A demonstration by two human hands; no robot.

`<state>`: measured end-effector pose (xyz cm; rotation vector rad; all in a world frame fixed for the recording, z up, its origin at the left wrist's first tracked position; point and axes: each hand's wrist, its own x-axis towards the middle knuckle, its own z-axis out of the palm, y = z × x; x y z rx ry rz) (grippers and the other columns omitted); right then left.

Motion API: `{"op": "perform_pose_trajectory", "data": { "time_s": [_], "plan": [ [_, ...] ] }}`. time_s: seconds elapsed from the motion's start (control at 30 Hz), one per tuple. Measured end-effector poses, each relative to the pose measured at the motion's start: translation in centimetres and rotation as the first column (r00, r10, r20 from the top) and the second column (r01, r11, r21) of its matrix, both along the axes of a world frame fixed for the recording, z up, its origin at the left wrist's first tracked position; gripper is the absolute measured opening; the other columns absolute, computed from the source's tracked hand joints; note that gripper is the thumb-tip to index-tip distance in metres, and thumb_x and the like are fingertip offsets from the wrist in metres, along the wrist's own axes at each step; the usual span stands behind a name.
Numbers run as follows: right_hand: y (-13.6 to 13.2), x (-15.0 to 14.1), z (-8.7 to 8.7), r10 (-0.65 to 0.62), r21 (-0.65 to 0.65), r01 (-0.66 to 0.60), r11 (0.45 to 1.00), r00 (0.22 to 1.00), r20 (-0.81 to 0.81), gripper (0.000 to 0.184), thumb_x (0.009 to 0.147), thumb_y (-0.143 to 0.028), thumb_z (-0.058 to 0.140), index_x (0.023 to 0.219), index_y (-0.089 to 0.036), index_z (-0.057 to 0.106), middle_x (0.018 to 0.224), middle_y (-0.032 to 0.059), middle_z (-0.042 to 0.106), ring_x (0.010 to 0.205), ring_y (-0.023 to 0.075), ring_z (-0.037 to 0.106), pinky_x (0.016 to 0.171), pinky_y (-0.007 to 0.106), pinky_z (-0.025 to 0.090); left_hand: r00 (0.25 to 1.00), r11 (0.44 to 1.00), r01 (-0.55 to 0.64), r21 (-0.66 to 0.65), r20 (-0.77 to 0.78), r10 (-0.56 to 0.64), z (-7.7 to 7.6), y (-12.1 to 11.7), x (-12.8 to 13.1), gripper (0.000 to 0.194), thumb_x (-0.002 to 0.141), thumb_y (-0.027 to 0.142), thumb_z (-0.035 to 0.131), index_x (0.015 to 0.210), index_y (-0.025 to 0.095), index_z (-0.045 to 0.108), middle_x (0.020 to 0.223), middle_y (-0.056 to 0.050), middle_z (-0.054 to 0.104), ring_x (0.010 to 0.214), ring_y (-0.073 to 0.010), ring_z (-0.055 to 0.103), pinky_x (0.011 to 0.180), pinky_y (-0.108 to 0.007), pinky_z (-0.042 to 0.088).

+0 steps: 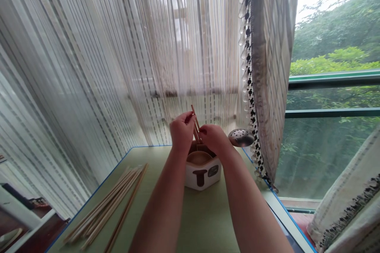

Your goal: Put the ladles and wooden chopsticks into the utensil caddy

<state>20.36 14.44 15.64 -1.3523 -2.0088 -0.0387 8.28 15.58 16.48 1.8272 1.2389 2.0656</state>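
Note:
Both of my hands reach over a white utensil holder (204,178) with a brown inside. My left hand (181,131) is closed, its fingertips pinching the upper part of some thin chopsticks (195,118). Lower down, my right hand (215,138) is closed too, its thumb and finger pressed on the same chopsticks, which stand nearly upright with their lower ends in the holder. How many sticks each hand grips is hard to make out. A round brown piece (201,158) shows inside the holder's front. To the right, a slotted metal spoon (241,137) sticks out beyond my right wrist.
Several loose chopsticks (111,201) lie in a spread bundle on the left of the pale green table (154,189), which has blue edging. A striped sheer curtain (118,47) hangs right behind the table. At the right is a window (326,142) with a dark rail.

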Motion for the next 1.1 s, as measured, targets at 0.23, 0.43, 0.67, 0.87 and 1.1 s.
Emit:
{"op": "perform_pose_trajectory", "data": {
  "time_s": [0.23,0.43,0.67,0.87,1.1],
  "plan": [
    [0.3,-0.1,-0.1,-0.022,0.017,0.022,1.000,0.999,-0.029,0.016,0.077,-0.022,0.054,0.077,-0.018,0.069,0.076,0.0075,0.070,0.072,0.0180,0.061,0.061,0.025,0.034,0.991,0.992,-0.118,0.036,-0.061,0.120,0.5,-0.8,0.4,0.020,0.074,0.028,0.061,0.091,0.019,0.067,0.080,-0.005,0.069,0.062,-0.0138,0.061,0.065,-0.028,0.049],
    [0.4,-0.1,-0.4,-0.012,-0.059,0.012,0.998,1.000,-0.001,0.018,0.076,-0.025,0.054,0.080,-0.019,0.071,0.078,0.0065,0.070,0.074,0.0170,0.062,0.062,0.024,0.036,0.972,0.978,-0.196,0.069,-0.121,0.203,0.6,-0.6,0.0,0.024,0.078,0.027,0.058,0.097,0.016,0.066,0.086,-0.005,0.069,0.057,-0.0096,0.055,0.064,-0.026,0.047],
    [0.0,0.0,-0.1,-0.012,-0.044,0.008,0.999,0.996,-0.085,0.023,0.079,-0.020,0.048,0.085,-0.019,0.070,0.083,0.0058,0.071,0.078,0.0152,0.062,0.067,0.021,0.039,0.963,0.985,-0.173,0.004,-0.207,0.170,0.1,-0.2,0.0,0.026,0.078,0.028,0.058,0.100,0.017,0.067,0.089,-0.006,0.070,0.071,-0.0132,0.061,0.072,-0.027,0.048],
    [0.2,0.0,-0.4,-0.054,-0.128,0.055,0.990,0.999,0.006,0.022,0.077,-0.021,0.050,0.085,-0.019,0.071,0.084,0.0067,0.071,0.080,0.0173,0.062,0.069,0.024,0.039,0.951,0.971,-0.229,-0.073,-0.230,0.207,0.5,-0.3,-0.7,0.027,0.077,0.030,0.057,0.098,0.017,0.067,0.092,-0.007,0.070,0.079,-0.0165,0.064,0.078,-0.030,0.048],
    [0.2,-0.1,-0.3,-0.044,-0.169,0.050,0.984,0.998,0.037,0.023,0.077,-0.022,0.050,0.086,-0.020,0.071,0.084,0.0064,0.070,0.081,0.0178,0.062,0.069,0.024,0.039,0.997,0.875,0.039,-0.482,-0.042,-0.068,0.6,-0.1,-3.2,0.024,0.071,0.036,0.060,0.078,0.014,0.068,0.065,-0.007,0.066,0.063,-0.0189,0.064,0.051,-0.027,0.050]
  ]
}}
